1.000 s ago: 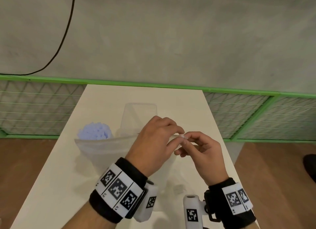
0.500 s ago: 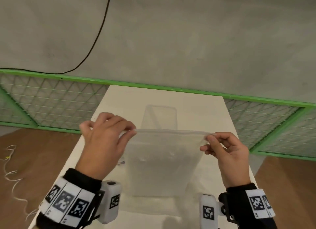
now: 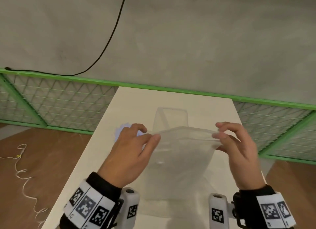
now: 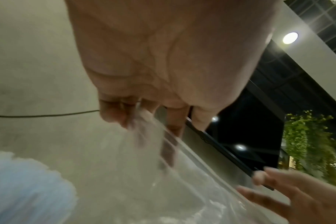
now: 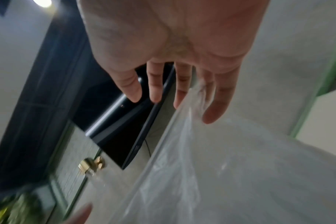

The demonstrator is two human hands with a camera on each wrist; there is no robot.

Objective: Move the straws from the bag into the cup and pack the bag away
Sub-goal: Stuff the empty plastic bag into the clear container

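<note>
A clear plastic bag (image 3: 179, 160) hangs upright over the white table (image 3: 102, 163), and nothing shows inside it. My left hand (image 3: 153, 136) pinches its top left corner and my right hand (image 3: 218, 133) pinches its top right corner. In the left wrist view the left hand (image 4: 132, 119) nips the bag (image 4: 163, 189) at its rim. In the right wrist view the bag (image 5: 211, 174) runs between thumb and forefinger of the right hand (image 5: 196, 103). A bundle of pale blue straws (image 3: 122, 128) stands behind my left hand; the straws (image 4: 23, 189) also show blurred in the left wrist view. What holds them is hidden.
A clear, empty rectangular container (image 3: 171, 117) stands on the table behind the bag. A green mesh fence (image 3: 59, 100) runs along the table's far end below a grey wall with a black cable (image 3: 109, 39). A pale cord (image 3: 22, 174) lies on the wooden floor at left.
A second ago both hands pinched together at one spot on the bag's top. They then spread to its two corners, pulling it taut, and now stand closer, so the top edge bows.
</note>
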